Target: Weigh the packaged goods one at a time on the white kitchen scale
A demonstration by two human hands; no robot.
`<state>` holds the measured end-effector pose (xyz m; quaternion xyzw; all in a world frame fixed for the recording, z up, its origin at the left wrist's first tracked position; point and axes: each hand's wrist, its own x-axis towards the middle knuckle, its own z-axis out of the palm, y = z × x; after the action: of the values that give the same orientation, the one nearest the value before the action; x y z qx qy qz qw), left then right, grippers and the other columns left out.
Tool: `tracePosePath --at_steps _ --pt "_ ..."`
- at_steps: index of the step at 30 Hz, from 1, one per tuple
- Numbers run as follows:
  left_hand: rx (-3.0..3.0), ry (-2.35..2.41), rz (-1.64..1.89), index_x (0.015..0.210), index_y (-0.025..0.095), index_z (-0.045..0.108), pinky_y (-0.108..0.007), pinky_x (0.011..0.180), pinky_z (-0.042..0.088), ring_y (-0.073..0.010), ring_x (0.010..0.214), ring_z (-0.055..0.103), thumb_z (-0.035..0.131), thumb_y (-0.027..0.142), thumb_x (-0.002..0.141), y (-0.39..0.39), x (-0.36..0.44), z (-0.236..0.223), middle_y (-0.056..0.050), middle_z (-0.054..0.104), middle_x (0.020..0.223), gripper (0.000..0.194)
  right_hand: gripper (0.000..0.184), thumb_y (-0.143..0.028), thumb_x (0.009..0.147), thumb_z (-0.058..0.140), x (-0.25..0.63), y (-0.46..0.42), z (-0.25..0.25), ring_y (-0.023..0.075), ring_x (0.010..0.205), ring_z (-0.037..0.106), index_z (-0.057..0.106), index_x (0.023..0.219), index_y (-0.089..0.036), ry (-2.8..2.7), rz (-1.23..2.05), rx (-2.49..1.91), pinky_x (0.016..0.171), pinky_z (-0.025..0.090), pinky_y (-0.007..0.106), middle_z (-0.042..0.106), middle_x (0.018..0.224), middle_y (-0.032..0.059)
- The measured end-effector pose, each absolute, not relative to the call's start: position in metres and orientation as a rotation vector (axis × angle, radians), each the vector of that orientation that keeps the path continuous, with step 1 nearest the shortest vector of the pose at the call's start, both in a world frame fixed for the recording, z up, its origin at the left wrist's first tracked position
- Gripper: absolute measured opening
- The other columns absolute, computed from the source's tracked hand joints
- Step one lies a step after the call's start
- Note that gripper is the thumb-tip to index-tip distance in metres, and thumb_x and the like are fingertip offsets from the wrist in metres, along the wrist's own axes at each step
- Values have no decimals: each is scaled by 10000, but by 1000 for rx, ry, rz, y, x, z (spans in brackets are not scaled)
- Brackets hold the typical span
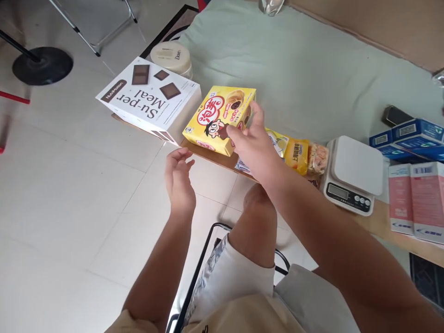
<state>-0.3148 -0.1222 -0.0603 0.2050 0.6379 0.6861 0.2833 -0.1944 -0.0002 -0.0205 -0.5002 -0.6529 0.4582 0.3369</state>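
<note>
Right arm, box seemingly between fingertips

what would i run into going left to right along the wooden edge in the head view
White Su-per Meal box, yellow cartoon box, orange-yellow packet, clear packet of pinkish pieces, white digital scale, pink-and-white cartons.

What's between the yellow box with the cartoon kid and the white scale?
The head view shows a yellow-and-white packet, then an orange packet, then a clear packet; the right hand partly hides the row.
</note>
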Motion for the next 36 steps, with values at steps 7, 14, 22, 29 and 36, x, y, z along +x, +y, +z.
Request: tracePosePath --at_steps 7,14,22,29,36 --pt "624 1762 1853 1129 302 658 -454 1156 513 -274 1377 580 525 501 934 -123 -317 -83 -69 640 1359 308 555 -373 953 594 -170 10 40 302 1477 542 523 1487 -242 -2220 831 -1346 1264 453 503 641 1478 89" --pt "707 1656 1860 1533 398 479 -463 1389 252 -250 1716 124 508 857 853 -124 -323 -99 18 232 1808 821 691 -404 849 731 -184 77 11 370 1390 601 561 1489 -208 -2511 709 -1414 1189 492 586 645 1482 161" --pt "827 1588 1809 1604 446 443 -492 1418 160 -273 1728 -28 370 923 877 -120 -317 -97 145 46 1832 872 721 -397 888 702 -191 56 7 348 1313 645 534 1560 -201 -2575 699 -1371 1164 510 532 644 1456 162" --pt "863 1564 1812 1637 473 364 -539 1424 45 -258 1728 -49 381 916 874 -116 -317 -99 140 144 1820 882 668 -439 912 667 -197 62 -5 375 1383 601 541 1526 -209 -2603 650 -1290 1218 435 613 636 1474 169" --pt "989 1484 2162 1348 390 709 -449 1164 465 -290 1466 538 486 721 949 -135 -296 -84 -5 655 1482 564 304 -397 982 561 -112 -14 33 241 1350 648 667 1252 -305 -2064 645 -964 1184 502 451 717 1369 70"
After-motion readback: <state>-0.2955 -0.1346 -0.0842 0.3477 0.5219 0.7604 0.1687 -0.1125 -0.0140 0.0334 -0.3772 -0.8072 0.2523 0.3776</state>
